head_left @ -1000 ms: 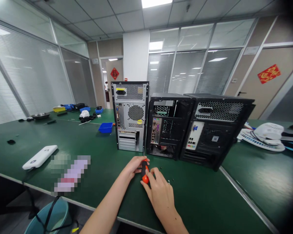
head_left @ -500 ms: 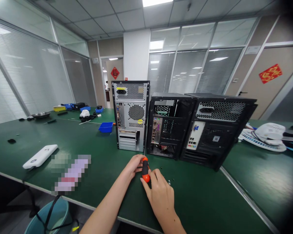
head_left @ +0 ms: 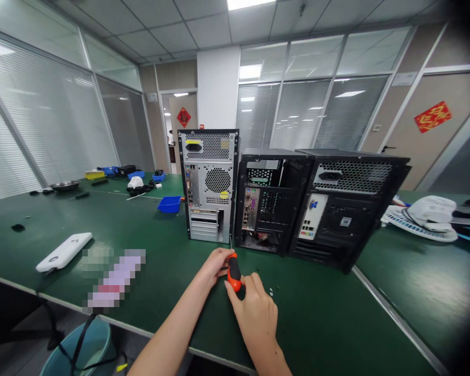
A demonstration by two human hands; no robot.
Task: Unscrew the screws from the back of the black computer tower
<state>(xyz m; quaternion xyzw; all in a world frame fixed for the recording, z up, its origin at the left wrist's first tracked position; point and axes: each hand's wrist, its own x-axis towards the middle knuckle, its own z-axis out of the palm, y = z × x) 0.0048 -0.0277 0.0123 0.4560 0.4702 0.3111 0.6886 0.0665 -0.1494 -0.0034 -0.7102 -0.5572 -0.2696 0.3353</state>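
Screwdriver [head_left: 234, 267] at five o'clock from the silver tower [head_left: 219, 201], tip toward twelve. Left hand [head_left: 216, 265] pinches its neck; right hand [head_left: 255, 307] clasps the butt [head_left: 235, 286]. Presumably light, rigid; best held by the handle.

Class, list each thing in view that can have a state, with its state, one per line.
Screwdriver: held, pointing forward
Left hand: closed at the screwdriver's front end
Right hand: closed on its handle end
Silver-backed computer tower: upright, unplugged
Middle black computer tower: upright, back open near the top
Right black computer tower: upright, unplugged
Far door: open
Ceiling light: lit
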